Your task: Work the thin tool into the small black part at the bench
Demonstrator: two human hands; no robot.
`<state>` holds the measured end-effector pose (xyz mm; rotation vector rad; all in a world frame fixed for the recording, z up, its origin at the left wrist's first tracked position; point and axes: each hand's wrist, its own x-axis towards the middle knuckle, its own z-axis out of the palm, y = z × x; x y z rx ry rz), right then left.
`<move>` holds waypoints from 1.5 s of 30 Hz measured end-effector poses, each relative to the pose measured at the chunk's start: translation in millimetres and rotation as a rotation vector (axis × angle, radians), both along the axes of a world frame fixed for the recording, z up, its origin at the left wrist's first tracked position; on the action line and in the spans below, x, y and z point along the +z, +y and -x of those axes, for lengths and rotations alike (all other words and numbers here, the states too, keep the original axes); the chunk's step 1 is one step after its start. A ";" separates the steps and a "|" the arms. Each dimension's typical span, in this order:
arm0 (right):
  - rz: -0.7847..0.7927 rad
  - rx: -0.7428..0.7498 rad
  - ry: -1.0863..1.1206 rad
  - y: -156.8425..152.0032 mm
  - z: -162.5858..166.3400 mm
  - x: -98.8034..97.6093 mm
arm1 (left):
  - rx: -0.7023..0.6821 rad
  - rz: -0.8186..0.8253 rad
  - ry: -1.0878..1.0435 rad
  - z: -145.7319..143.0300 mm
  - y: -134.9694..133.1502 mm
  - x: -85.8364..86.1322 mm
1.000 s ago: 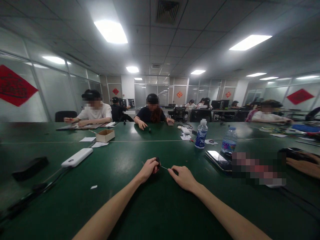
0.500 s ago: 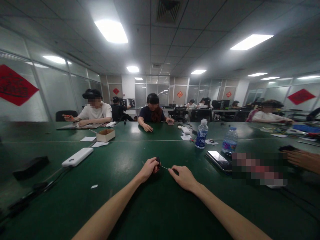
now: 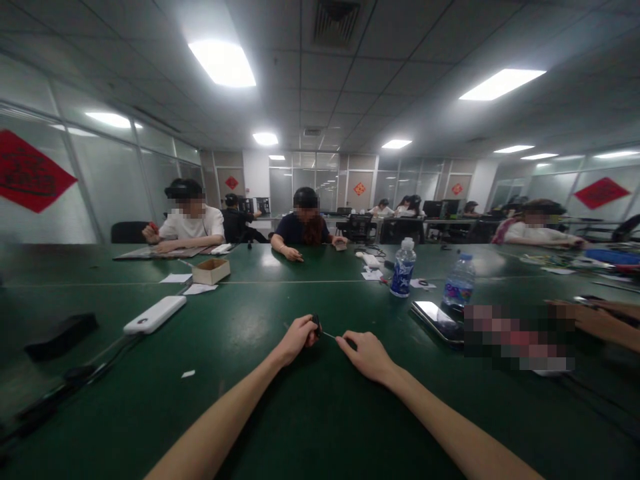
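My left hand (image 3: 296, 340) rests on the green table (image 3: 310, 413) and pinches a small black part (image 3: 317, 325) between its fingertips. A thin pale wire (image 3: 329, 335) runs from that part to my right hand (image 3: 367, 355), whose fingertips are closed on the wire's other end. Both hands lie near the table's middle, a short gap apart, with my forearms stretched toward them.
A white power bank (image 3: 155, 314) with a cable lies at the left, beside a dark case (image 3: 61, 335). Two water bottles (image 3: 403, 268) and a phone (image 3: 437, 319) stand to the right. A neighbour's hand (image 3: 595, 319) reaches in at far right. A small cardboard box (image 3: 211, 271) and several seated people are across the table.
My hands have stayed put. The neighbour's hand at far right has shifted slightly, and the person across at the left has drawn a hand in toward the body.
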<state>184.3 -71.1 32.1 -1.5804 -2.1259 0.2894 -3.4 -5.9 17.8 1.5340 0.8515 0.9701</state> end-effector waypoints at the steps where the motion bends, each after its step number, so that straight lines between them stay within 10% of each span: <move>1: 0.001 0.006 0.005 0.6 -0.1 -0.6 | -0.003 0.000 0.000 0.0 -0.4 0.5; 45: 0.040 0.020 0.121 -2.8 0.0 4.2 | 0.005 -0.010 0.004 -0.6 -1.5 0.3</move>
